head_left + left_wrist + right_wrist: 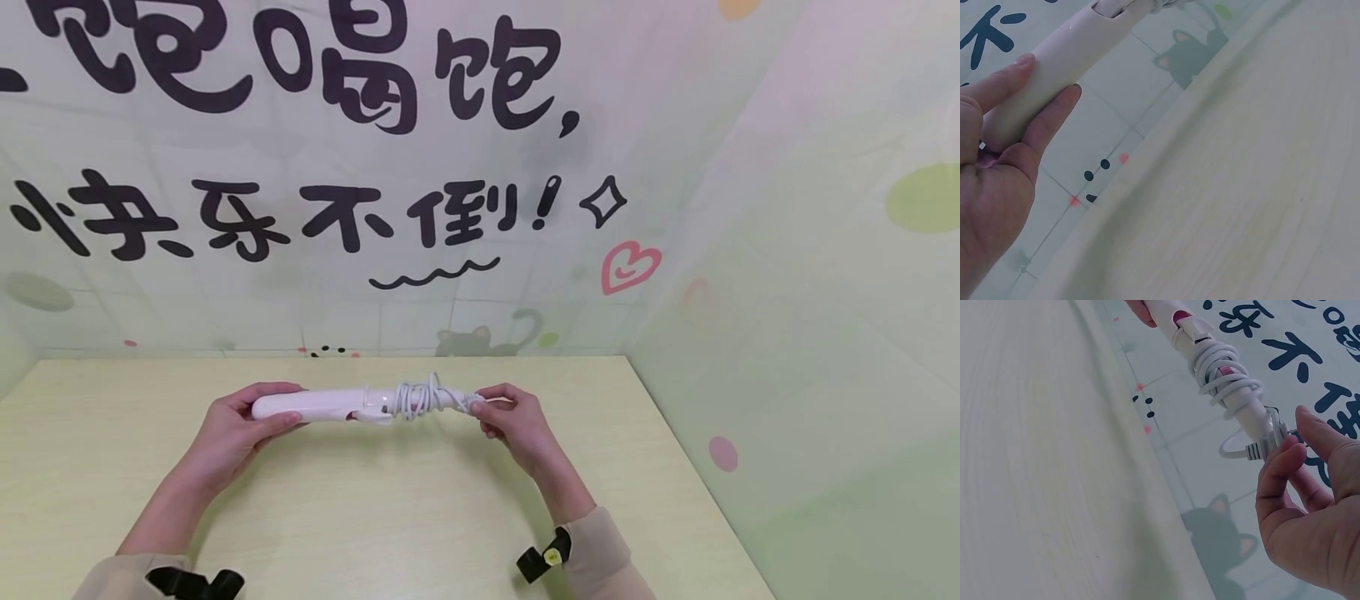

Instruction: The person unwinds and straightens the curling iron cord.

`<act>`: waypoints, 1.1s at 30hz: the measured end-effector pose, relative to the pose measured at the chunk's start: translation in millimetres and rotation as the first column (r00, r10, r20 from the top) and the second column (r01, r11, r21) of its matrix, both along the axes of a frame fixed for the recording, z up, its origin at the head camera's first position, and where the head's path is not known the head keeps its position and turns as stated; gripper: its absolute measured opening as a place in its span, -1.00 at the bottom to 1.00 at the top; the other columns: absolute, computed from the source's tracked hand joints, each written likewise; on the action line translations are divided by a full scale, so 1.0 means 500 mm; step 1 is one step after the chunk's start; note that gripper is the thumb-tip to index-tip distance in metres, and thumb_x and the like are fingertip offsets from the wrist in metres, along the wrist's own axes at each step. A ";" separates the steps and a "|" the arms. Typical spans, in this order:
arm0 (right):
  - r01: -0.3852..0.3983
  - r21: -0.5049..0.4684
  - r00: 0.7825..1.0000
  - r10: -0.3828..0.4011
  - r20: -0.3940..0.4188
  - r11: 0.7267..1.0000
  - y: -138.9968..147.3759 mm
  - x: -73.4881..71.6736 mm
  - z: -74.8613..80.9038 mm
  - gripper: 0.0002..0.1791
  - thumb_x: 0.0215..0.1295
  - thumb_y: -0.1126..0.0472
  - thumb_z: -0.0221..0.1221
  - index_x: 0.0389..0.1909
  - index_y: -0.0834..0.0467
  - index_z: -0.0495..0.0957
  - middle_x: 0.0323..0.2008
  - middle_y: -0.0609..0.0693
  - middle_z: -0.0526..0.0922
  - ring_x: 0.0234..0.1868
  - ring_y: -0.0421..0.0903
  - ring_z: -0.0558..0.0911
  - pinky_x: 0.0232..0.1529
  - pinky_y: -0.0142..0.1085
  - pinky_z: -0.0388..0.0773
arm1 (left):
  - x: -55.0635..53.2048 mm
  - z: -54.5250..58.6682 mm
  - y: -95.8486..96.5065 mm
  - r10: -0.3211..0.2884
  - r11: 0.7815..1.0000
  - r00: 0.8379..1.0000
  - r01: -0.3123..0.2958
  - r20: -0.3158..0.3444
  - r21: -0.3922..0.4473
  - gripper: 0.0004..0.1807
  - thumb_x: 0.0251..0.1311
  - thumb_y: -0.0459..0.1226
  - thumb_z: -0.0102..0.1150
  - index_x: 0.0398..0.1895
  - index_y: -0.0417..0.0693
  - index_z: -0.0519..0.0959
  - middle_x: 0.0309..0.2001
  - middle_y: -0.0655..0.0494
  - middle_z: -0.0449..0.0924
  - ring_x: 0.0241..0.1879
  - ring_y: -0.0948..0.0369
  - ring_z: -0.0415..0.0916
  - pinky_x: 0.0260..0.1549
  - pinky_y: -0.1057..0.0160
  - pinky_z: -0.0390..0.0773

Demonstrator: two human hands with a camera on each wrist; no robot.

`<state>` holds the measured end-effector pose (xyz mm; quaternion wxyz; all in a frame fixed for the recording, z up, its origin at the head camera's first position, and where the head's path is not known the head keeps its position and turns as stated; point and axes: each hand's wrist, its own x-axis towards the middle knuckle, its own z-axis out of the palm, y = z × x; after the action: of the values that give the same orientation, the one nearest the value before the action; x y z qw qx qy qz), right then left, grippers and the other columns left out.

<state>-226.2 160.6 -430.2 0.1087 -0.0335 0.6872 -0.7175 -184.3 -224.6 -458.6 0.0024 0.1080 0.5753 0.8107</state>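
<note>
A white curling iron (322, 405) is held level above the table, its thick rounded end to the left. A pale cord (414, 402) is wound in several loops round its narrower handle. My left hand (228, 433) grips the rounded end between thumb and fingers, as the left wrist view also shows. At the other end my right hand (517, 425) pinches the plug (1275, 436) beside the handle's tip. A small lever (372, 414) and a dark pink patch show near the middle of the iron. Part of the plug is hidden behind the right fingers.
The pale wooden table (360, 517) reaches back to a printed wall (337, 308) with dark lettering. Another wall (825, 375) runs along the table's right edge. Black wrist mounts (197, 583) sit on both sleeves.
</note>
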 end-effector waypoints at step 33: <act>0.094 -0.181 0.988 -0.070 0.137 0.979 -0.008 0.008 0.004 -0.77 0.41 0.35 0.28 -0.03 0.40 0.56 -0.37 0.02 0.64 -0.44 -0.24 0.57 -0.44 -0.55 0.59 | -0.004 -0.006 0.008 0.026 0.998 1.000 -0.026 0.007 -0.059 -0.57 0.21 -0.66 0.26 0.13 -0.26 0.66 0.07 0.11 0.55 -0.05 0.24 0.58 -0.06 0.32 0.73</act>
<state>-222.4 156.4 -428.2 0.1198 0.0317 0.6089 -0.7835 -186.2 -220.4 -461.7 -0.0028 0.0973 0.6004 0.7937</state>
